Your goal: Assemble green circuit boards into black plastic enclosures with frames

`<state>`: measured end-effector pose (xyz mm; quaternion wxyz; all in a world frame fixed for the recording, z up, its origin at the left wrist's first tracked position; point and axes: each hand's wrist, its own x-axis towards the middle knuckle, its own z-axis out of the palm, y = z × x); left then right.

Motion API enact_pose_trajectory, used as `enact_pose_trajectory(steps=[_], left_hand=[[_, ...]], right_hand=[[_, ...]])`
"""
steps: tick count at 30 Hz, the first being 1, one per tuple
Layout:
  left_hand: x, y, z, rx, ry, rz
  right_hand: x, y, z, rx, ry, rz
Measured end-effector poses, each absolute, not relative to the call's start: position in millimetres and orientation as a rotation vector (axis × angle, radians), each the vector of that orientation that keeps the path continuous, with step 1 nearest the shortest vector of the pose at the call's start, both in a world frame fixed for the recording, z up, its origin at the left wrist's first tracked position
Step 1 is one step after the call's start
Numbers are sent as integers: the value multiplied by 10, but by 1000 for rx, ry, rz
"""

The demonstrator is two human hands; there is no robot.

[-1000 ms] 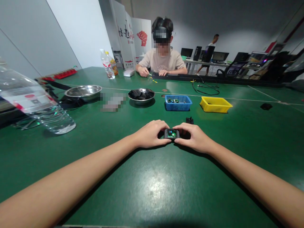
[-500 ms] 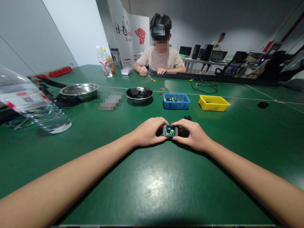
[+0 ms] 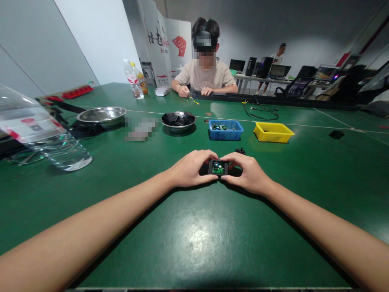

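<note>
Green tabletop, co-worker seated opp. at 12 o'clock; blk case w/ green PCB inside, held b/w both hands; L hand pinching its 9 o'clock end, thumb vs. fingers; R hand likewise at 3; from case, blue bin at 12, yellow bin approx. 2, steel bowl w/ blk pcs approx. 11.

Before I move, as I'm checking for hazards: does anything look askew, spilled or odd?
No spill shows. The big bottle at left appears to lean, though the wide lens may cause that. A black piece lies alone on the table's right, away from the bowl of black parts.
</note>
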<state>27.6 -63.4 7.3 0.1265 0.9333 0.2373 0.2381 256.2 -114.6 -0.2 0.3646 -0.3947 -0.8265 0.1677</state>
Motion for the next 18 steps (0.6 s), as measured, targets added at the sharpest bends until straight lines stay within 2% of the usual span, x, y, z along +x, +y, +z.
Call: enact_pose_trajectory(steps=[12, 18], left_hand=[[279, -641, 89, 2726, 675, 744], [293, -659, 84, 2539, 691, 794]], right_hand=[[2554, -1133, -43, -891, -2090, 381], [2554, -1133, -44, -889, -2084, 368]])
